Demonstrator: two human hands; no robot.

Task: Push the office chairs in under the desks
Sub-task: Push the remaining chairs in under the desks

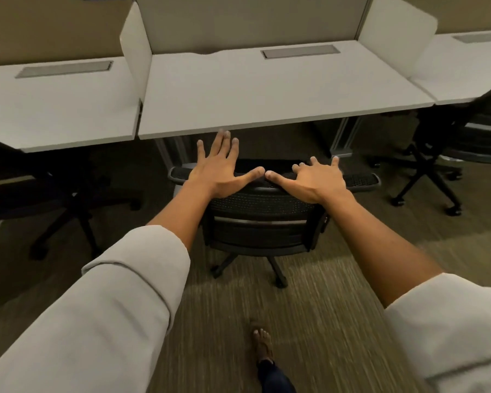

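Mesh office chair [260, 222] at frame centre, seat partly under middle desk [267, 103]. Left hand [220, 171] and right hand [319, 180] flat on backrest top, fingers splayed, gripping nothing. Push evenly, straight; keep armrests clear of the desk edge.
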